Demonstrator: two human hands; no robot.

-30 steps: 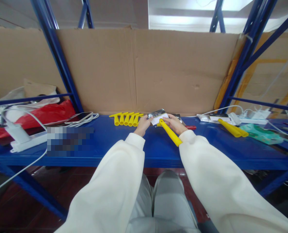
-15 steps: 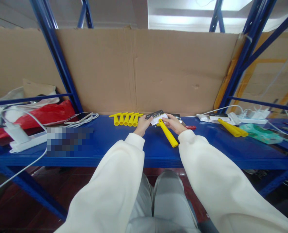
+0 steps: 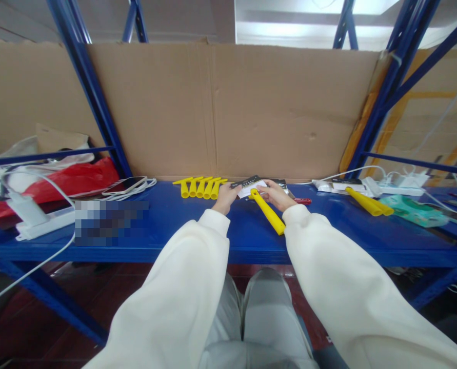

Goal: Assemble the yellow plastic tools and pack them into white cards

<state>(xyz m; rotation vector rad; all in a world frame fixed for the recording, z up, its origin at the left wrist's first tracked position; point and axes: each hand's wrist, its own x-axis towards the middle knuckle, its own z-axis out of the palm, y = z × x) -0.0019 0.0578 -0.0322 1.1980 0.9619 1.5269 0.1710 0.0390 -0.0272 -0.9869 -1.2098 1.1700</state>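
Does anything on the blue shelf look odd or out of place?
I see nothing spilled or broken. Only a pixelated patch at the left of the blue shelf looks odd: square blocks hide whatever lies there.

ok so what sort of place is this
Likely a makeshift workspace, perhaps in a storeroom: a blue metal shelf serves as the bench, a cardboard panel stands behind it, and yellow pieces sit in a row on top.

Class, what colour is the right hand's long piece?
The long piece is yellow, clearest in the head view.
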